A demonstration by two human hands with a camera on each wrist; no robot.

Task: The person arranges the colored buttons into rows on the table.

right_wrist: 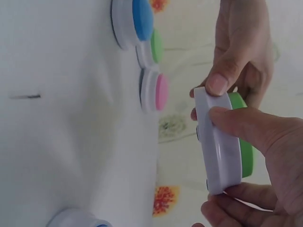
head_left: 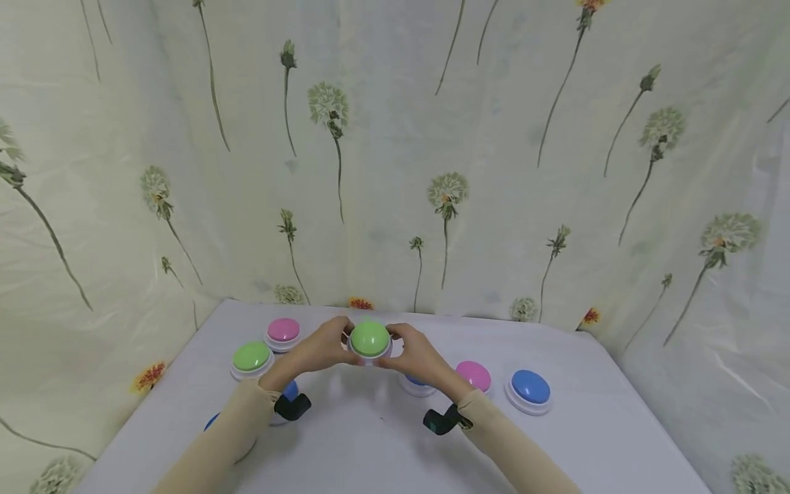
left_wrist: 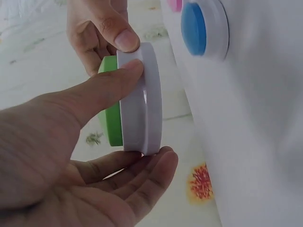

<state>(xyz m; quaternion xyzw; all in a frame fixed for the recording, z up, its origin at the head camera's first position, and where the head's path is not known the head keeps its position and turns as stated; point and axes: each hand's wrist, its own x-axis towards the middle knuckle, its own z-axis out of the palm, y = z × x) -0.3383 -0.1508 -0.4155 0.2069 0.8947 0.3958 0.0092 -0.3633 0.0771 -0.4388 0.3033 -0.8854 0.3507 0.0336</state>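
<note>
Both hands raise a green dome push-button (head_left: 369,338) clear of the white table (head_left: 370,446), above its far middle. The left hand (head_left: 321,350) and right hand (head_left: 416,353) each pinch the white base rim between thumb and curled fingers (the wrist views show thumbs on the underside edge, fingers opposite). Other buttons stay on the table: a green one (head_left: 251,357), a pink one (head_left: 283,331) and a blue one (head_left: 530,387). Good handling here probably means gripping the rim alone, keeping the dome unpressed.
</note>
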